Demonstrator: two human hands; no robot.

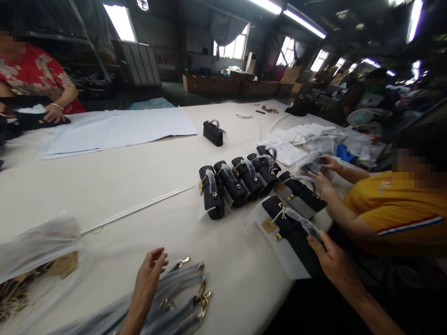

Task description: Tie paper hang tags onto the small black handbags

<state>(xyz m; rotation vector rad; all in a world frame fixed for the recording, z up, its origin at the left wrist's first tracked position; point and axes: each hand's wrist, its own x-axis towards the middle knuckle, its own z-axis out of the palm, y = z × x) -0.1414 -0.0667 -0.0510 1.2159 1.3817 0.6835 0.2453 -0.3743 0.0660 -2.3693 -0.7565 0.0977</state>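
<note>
Lower centre: left hand [148,279], grip loose with fingers apart, resting on the wrapped straps [181,291] with gold clasps, on the pale surface [104,186]. Mid-frame: row of black bags [237,184] side by side. Lower right: right hand [331,263], fingers on the flat black handbag [289,228] at the surface edge; can't tell if that grip is clamped. Right: co-worker's hand [321,182] on another bag.

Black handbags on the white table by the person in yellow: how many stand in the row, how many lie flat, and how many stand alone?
Bags standing in the row: 5
Bags lying flat: 2
Bag standing alone farther back: 1
Total: 8
</note>
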